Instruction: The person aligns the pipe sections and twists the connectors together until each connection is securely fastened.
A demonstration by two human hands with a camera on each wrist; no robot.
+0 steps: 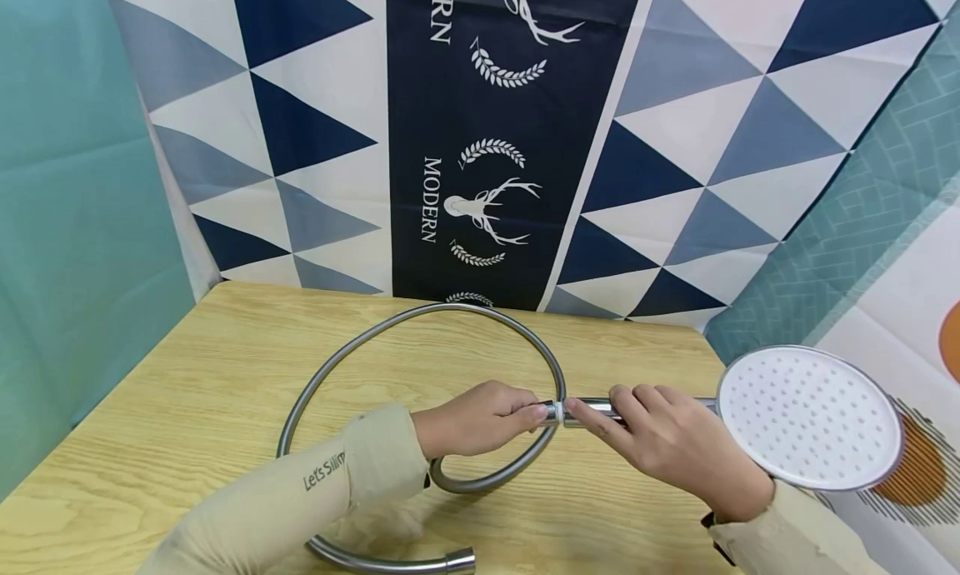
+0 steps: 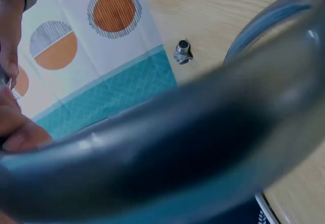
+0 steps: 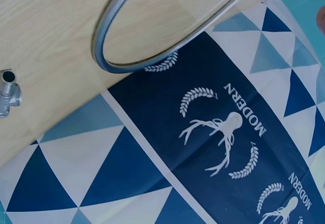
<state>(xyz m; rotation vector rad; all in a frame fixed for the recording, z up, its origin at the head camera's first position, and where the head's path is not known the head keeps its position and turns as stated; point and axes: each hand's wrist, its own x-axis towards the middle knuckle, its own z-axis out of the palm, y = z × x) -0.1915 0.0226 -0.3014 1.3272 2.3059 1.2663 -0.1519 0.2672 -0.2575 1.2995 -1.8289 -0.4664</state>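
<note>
In the head view, my left hand (image 1: 483,421) pinches the metal end connector (image 1: 551,414) of a grey shower hose (image 1: 447,307) between thumb and fingers. My right hand (image 1: 663,437) grips the chrome handle of a round shower head (image 1: 810,417), its white nozzle face turned up. Handle and connector meet end to end at a white ring (image 1: 559,412), with my right index finger lying along the handle beside it. The hose loops over the table, and its other end (image 1: 460,562) lies near the front edge. A blurred stretch of hose (image 2: 167,148) crosses the left wrist view.
A small threaded metal fitting (image 3: 9,93) sits on the light wood table (image 1: 217,350), also visible in the left wrist view. Behind hangs a patterned cloth (image 1: 487,142) with triangles and deer heads. Teal cloth (image 1: 82,183) closes off the left side.
</note>
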